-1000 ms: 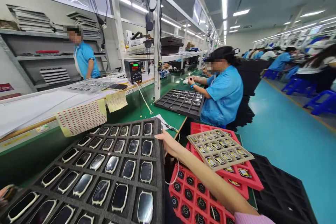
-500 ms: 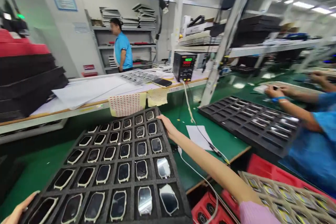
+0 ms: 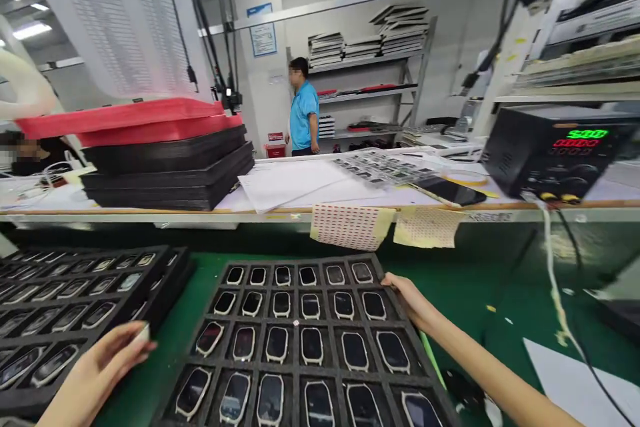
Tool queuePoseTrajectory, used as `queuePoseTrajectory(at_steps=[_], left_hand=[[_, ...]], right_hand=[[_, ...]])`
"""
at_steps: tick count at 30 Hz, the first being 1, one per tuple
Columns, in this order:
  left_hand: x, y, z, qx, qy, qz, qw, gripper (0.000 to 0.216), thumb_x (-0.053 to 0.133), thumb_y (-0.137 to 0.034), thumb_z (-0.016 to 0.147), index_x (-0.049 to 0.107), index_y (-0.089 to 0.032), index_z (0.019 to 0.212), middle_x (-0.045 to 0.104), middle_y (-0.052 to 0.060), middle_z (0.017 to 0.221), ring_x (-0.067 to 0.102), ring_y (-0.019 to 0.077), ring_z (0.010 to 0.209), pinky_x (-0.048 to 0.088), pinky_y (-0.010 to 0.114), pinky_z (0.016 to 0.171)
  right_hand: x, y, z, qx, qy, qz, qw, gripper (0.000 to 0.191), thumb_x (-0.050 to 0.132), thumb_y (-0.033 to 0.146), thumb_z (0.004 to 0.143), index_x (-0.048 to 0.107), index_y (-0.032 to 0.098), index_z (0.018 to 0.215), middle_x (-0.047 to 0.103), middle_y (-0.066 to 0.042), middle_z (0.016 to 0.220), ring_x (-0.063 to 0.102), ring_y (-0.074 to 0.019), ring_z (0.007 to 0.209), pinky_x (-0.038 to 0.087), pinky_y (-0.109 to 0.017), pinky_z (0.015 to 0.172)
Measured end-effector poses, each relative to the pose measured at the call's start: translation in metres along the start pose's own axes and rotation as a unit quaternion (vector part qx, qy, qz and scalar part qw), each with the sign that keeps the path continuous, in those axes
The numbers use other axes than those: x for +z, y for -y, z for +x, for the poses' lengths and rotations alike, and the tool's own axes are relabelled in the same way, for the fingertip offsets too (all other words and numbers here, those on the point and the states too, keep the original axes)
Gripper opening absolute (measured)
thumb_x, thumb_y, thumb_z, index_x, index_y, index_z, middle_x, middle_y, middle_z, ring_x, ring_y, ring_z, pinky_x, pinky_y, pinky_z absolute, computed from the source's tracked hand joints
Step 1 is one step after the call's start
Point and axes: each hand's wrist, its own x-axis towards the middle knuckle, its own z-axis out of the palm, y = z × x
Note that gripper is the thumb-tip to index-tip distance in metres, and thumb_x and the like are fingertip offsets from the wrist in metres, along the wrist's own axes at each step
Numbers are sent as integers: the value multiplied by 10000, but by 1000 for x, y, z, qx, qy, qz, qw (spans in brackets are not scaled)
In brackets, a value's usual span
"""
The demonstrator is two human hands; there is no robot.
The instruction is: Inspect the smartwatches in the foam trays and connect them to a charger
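Note:
A black foam tray (image 3: 295, 347) of square watch bodies with dark screens lies before me on the green bench. My right hand (image 3: 407, 293) grips its far right edge, with the fingers curled round the rim. To the left of this tray, apart from it, is my left hand (image 3: 107, 360). Its thumb and fingers are drawn together, and a small pale spot (image 3: 144, 333) shows at the tips; I cannot make out what it is. Close by that hand stands a second black tray (image 3: 170, 273) filled with similar watches, stacked on another.
A raised shelf (image 3: 280, 217) crosses ahead with red and black trays (image 3: 170, 167), paper sheets, a phone (image 3: 450, 190) and a black power supply (image 3: 560, 153). White cables (image 3: 555, 293) hang at the right. Beyond, a person in blue (image 3: 304, 110) stands by shelving.
My view has swung left. The watch tray has gone from tilted to lying lower and flatter on the bench. My left hand has come off its near left edge; my right hand still holds it.

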Motion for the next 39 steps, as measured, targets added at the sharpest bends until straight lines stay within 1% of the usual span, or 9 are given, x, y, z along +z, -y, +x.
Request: queuePoseTrajectory(at_steps=[3, 6, 9, 11, 16, 20, 26, 31, 39], left_hand=[[39, -43, 21, 19, 191, -41, 981, 385, 771, -289, 654, 643, -190, 1004, 650, 63, 1112, 610, 211, 980, 509, 276, 835], [105, -68, 47, 15, 369, -55, 928, 407, 690, -138, 597, 634, -177, 999, 633, 22, 890, 579, 111, 687, 474, 219, 637], [181, -71, 72, 17, 418, -37, 907, 366, 637, -173, 562, 650, -123, 924, 550, -9, 658, 437, 72, 469, 336, 200, 432], [226, -67, 86, 29, 439, -21, 898, 276, 639, -228, 616, 661, -102, 861, 488, -22, 574, 412, 84, 454, 292, 204, 399], [298, -47, 114, 128, 397, 11, 909, 216, 637, -322, 818, 624, -125, 905, 601, 19, 775, 567, 141, 666, 476, 290, 610], [316, -26, 123, 211, 392, 34, 895, 201, 642, -264, 839, 615, -132, 988, 630, 49, 979, 597, 203, 903, 478, 414, 840], [308, -12, 107, 247, 462, 38, 851, 139, 697, -250, 764, 679, -131, 834, 686, 29, 841, 622, 197, 846, 468, 368, 842], [308, -12, 90, 219, 458, 28, 861, 229, 670, -328, 759, 703, -129, 868, 693, 44, 811, 609, 168, 696, 461, 265, 660], [325, -5, 86, 176, 412, 3, 894, 361, 589, -440, 839, 666, -113, 972, 611, -8, 583, 499, 98, 440, 393, 225, 461]], right_hand=[[0, 12, 6, -59, -35, -94, 993, 305, 534, 330, 798, 445, 190, 542, 470, 23, 500, 497, -143, 456, 381, -247, 454], [5, 35, 2, -148, -96, -200, 964, 180, 581, 272, 669, 508, 191, 526, 532, -33, 561, 550, -204, 547, 391, -279, 505], [21, 62, -10, -248, -126, -294, 914, 101, 577, 255, 709, 634, 172, 717, 595, -69, 755, 580, -224, 676, 426, -303, 617], [39, 76, -14, -300, -96, -349, 882, 120, 551, 255, 780, 654, 194, 780, 598, -44, 756, 584, -210, 688, 437, -304, 662], [83, 82, 7, -360, -60, -428, 827, 97, 545, 178, 836, 635, 195, 866, 602, -34, 802, 587, -185, 674, 445, -281, 626], [98, 69, 23, -384, -70, -433, 813, 129, 520, 147, 865, 602, 186, 957, 585, -56, 880, 596, -197, 711, 461, -281, 601], [102, 46, 19, -410, -45, -405, 816, 195, 513, 149, 882, 559, 188, 1067, 549, -90, 979, 590, -244, 886, 497, -330, 710], [98, 39, 14, -412, -16, -380, 828, 232, 530, 127, 851, 569, 214, 1062, 551, -71, 993, 578, -238, 943, 494, -340, 790], [94, 42, 13, -413, -46, -343, 842, 189, 449, 164, 920, 569, 194, 1064, 563, -77, 967, 582, -187, 738, 502, -315, 701]])
